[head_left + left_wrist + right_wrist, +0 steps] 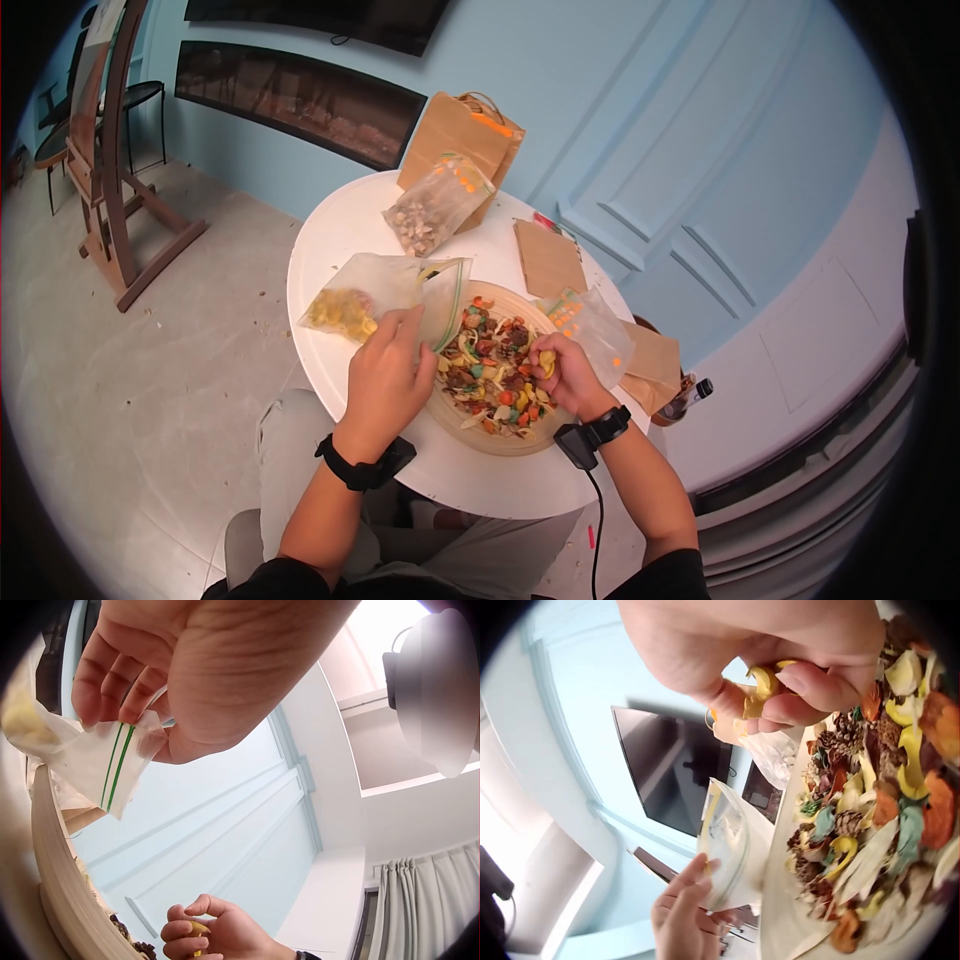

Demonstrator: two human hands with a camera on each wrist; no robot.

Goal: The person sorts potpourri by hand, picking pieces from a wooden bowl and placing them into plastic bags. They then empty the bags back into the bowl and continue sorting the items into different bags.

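Note:
My left hand point(388, 380) pinches the green-striped top edge of a clear zip bag point(94, 761). Yellow pieces point(345, 312) lie in the far end of that bag, which rests on the table left of the tray. In my right hand point(572, 378), curled fingers grip a few yellow dried pieces point(763, 691) over the tray's right side. The round wooden tray point(470, 437) holds potpourri point(866, 817): small cones, pale curled strips, and orange, teal and yellow bits. In the right wrist view, the bag's mouth gapes slightly beside my left fingers.
A second zip bag point(425, 222) with brownish pieces leans near a paper bag point(450, 135) at the table's back. To the right lie a folded brown paper point(550, 258), a mostly see-through bag point(597, 335) and another paper bag point(652, 365). A cable point(600, 520) hangs from my right wrist.

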